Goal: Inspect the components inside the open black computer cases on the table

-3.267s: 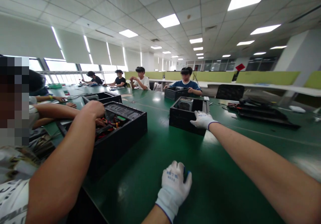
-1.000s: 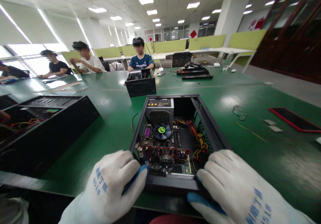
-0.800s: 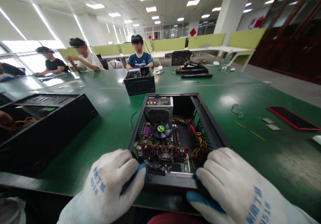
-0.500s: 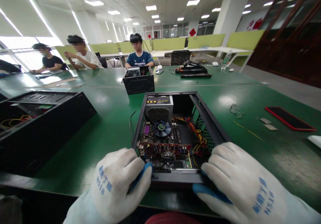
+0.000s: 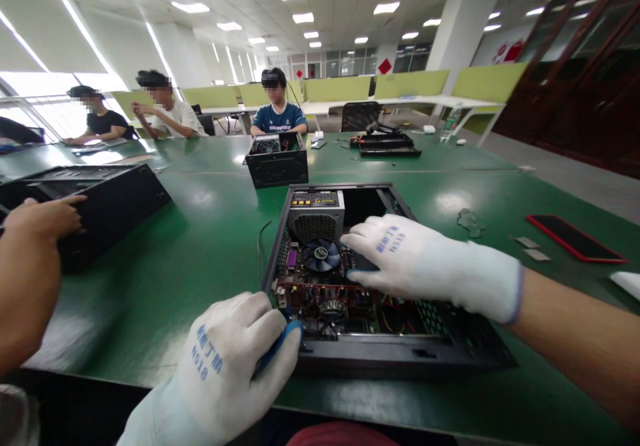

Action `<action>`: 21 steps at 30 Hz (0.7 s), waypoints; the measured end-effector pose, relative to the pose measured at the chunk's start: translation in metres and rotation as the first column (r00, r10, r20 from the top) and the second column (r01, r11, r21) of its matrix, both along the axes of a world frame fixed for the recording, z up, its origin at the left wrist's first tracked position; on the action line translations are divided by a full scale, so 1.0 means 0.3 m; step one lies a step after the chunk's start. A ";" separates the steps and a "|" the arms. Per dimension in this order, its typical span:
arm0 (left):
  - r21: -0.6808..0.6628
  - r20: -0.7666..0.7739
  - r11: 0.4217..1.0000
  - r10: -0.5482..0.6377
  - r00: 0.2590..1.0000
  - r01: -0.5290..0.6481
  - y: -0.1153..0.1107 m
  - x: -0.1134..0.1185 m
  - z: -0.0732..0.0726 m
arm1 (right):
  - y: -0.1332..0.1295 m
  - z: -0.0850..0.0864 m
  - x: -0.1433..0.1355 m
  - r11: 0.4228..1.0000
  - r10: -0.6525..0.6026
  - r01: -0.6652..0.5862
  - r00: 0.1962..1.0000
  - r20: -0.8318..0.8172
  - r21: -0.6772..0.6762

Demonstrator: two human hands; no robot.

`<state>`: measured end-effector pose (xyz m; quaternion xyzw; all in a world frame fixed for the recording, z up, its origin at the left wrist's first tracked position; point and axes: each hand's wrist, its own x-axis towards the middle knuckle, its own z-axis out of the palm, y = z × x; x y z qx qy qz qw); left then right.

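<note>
An open black computer case (image 5: 370, 356) lies on the green table in front of me. Inside it are a power supply (image 5: 317, 213), a round cooling fan (image 5: 321, 255), a red circuit board (image 5: 320, 294) and coloured cables. My left hand (image 5: 235, 353), in a white glove with blue on the fingers, grips the near left corner of the case. My right hand (image 5: 395, 256), gloved alike, reaches over the inside of the case, thumb and fingers apart, just right of the fan. It holds nothing visible.
At the left, a co-worker's bare hand (image 5: 47, 219) touches another black case (image 5: 120, 199). Across the table (image 5: 210, 233) a person sits behind a third case (image 5: 277, 166). To the right lie a red-edged black panel (image 5: 573, 238), small grey pieces and clear plastic.
My right hand has left the near right edge of the case and moved up and left over its inside. A co-worker's hand has appeared at the left, and the case there has shifted.
</note>
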<state>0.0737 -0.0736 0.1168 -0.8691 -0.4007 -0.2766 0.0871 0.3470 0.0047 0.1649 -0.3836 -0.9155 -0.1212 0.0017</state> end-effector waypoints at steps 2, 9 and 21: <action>-0.002 0.000 1.000 0.009 1.000 -0.009 0.000 0.003 0.002 | 0.092 -0.028 -0.059 0.994 0.004 0.008 0.994 0.107 -0.105; -0.016 0.021 1.000 0.019 1.000 -0.019 -0.001 0.006 0.002 | 0.273 -0.168 -0.202 0.951 0.035 0.076 0.936 0.349 -0.299; -0.054 0.031 0.998 -0.018 0.999 0.020 -0.006 0.001 -0.002 | 0.239 -0.121 -0.163 0.996 0.012 0.011 0.962 0.272 -0.084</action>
